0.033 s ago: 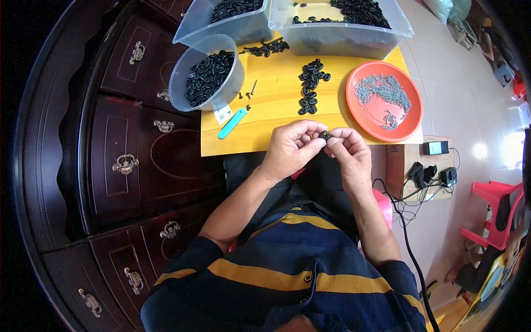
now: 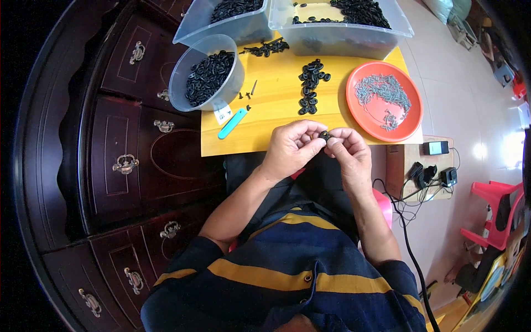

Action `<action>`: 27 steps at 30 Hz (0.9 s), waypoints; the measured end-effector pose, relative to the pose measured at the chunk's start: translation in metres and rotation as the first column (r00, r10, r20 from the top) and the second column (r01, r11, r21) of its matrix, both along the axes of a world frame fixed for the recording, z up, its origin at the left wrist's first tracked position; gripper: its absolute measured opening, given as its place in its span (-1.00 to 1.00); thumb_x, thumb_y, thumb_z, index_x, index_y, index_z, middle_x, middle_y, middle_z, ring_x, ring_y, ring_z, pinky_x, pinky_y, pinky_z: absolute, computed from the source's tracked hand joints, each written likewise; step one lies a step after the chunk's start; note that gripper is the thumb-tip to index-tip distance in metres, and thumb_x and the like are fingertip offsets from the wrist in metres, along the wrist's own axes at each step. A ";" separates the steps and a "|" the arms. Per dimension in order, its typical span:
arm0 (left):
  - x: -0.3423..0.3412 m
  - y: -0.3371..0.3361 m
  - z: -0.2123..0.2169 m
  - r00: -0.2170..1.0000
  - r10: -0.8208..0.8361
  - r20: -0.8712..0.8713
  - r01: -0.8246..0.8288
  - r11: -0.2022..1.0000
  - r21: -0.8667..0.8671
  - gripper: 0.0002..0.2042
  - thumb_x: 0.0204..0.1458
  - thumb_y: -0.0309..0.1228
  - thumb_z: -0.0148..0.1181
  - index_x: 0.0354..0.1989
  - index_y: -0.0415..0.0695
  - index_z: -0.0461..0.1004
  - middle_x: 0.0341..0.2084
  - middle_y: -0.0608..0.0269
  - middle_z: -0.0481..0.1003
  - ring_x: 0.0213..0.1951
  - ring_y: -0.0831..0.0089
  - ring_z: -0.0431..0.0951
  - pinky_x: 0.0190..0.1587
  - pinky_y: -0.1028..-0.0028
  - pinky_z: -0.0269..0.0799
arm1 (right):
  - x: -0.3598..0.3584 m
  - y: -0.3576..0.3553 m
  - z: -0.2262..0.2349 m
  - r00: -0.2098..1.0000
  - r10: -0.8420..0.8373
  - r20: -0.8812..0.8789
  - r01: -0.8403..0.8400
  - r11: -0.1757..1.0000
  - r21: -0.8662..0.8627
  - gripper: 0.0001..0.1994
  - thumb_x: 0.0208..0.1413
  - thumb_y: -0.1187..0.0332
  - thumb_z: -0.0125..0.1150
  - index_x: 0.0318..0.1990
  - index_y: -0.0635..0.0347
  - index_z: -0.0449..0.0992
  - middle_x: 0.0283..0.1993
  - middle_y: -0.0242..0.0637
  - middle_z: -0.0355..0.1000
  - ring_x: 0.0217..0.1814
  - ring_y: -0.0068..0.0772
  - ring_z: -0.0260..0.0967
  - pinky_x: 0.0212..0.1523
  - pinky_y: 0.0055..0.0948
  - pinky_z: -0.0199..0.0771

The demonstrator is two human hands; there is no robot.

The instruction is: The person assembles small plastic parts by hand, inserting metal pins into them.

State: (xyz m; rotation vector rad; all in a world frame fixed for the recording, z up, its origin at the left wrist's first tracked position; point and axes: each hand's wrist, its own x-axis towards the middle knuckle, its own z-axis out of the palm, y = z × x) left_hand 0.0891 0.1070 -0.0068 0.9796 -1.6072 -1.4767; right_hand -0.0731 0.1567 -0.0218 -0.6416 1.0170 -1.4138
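Note:
A small black oval part (image 2: 324,135) is pinched between both hands, just off the table's front edge. My left hand (image 2: 292,148) grips it with thumb and forefinger. From the other side, my right hand (image 2: 349,154) closes on it with thumb and fingers. Fingertips hide much of the piece. Beyond the hands, a loose pile of black oval parts (image 2: 311,83) runs up the yellow table (image 2: 271,124). To the right lies an orange-red plate (image 2: 354,113) holding many small grey metal pins or screws. A turquoise-handled tool (image 2: 232,123) rests toward the left.
A round clear tub (image 2: 233,83) of black parts stands at the table's left. Two clear bins (image 2: 343,47) with black parts sit at the back. Dark drawers (image 2: 127,127) border the left. Right, a box (image 2: 398,171) carries cabled devices near a pink stool (image 2: 492,213).

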 end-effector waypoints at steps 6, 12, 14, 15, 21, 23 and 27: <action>-0.001 -0.001 0.004 0.995 0.023 0.098 -0.016 0.997 -0.078 -0.83 0.13 -0.59 0.26 -0.10 -0.27 0.55 -0.36 0.36 0.60 -0.37 0.72 0.55 -0.30 0.66 0.48 | -0.003 0.001 -0.002 0.999 0.034 0.014 -0.034 0.999 0.006 -0.87 0.23 0.51 0.23 -0.09 0.30 0.51 -0.23 -0.39 0.53 -0.23 -0.64 0.45 -0.11 -0.60 0.49; -0.001 -0.007 0.020 0.966 -0.035 0.256 0.054 0.996 -0.066 -0.90 0.16 -0.50 0.23 -0.23 -0.28 0.59 -0.52 0.45 0.54 -0.50 0.76 0.43 -0.44 0.64 0.37 | -0.002 0.000 -0.005 0.999 0.014 -0.034 -0.014 1.000 -0.016 -0.88 0.22 0.54 0.24 -0.11 0.31 0.51 -0.24 -0.39 0.54 -0.23 -0.65 0.46 -0.12 -0.62 0.49; 0.001 -0.010 0.024 0.952 -0.054 0.300 0.080 0.994 -0.078 -0.88 0.17 -0.47 0.23 -0.24 -0.28 0.59 -0.56 0.44 0.52 -0.53 0.75 0.39 -0.47 0.62 0.33 | -0.001 0.000 -0.006 0.999 0.006 -0.048 -0.007 1.000 -0.024 -0.88 0.22 0.54 0.24 -0.12 0.31 0.51 -0.24 -0.40 0.54 -0.23 -0.66 0.45 -0.12 -0.62 0.48; 0.002 -0.011 0.030 0.929 -0.060 0.366 0.112 0.986 -0.124 -0.87 0.16 -0.45 0.23 -0.25 -0.27 0.58 -0.58 0.41 0.50 -0.55 0.74 0.37 -0.49 0.59 0.31 | 0.000 0.000 -0.006 0.998 -0.002 -0.062 0.000 0.999 -0.034 -0.89 0.22 0.54 0.24 -0.12 0.31 0.51 -0.25 -0.40 0.54 -0.23 -0.67 0.45 -0.12 -0.63 0.48; 0.007 -0.026 0.035 0.858 -0.108 0.501 0.256 0.938 -0.235 -0.85 0.14 -0.39 0.20 -0.29 -0.24 0.54 -0.62 0.17 0.45 -0.56 0.51 0.42 -0.46 0.43 0.34 | 0.001 0.000 -0.007 0.989 -0.027 -0.143 0.022 0.999 -0.035 -0.90 0.21 0.54 0.25 -0.14 0.30 0.52 -0.27 -0.43 0.53 -0.24 -0.71 0.43 -0.14 -0.65 0.46; 0.008 -0.028 0.036 0.853 -0.136 0.504 0.300 0.918 -0.260 -0.85 0.15 -0.38 0.17 -0.31 -0.24 0.53 -0.62 0.11 0.45 -0.55 0.41 0.45 -0.44 0.38 0.35 | 0.001 0.000 -0.007 0.988 -0.029 -0.149 0.025 0.999 -0.031 -0.90 0.21 0.54 0.25 -0.14 0.30 0.52 -0.27 -0.43 0.53 -0.24 -0.71 0.43 -0.14 -0.66 0.46; 0.007 -0.028 0.037 0.832 -0.154 0.534 0.323 0.915 -0.240 -0.83 0.15 -0.38 0.12 -0.35 -0.24 0.48 -0.57 0.00 0.45 -0.49 0.15 0.49 -0.39 0.27 0.37 | 0.000 0.000 -0.006 0.986 -0.018 -0.164 0.016 1.000 -0.016 -0.89 0.20 0.54 0.26 -0.14 0.31 0.53 -0.27 -0.43 0.53 -0.24 -0.71 0.43 -0.15 -0.66 0.45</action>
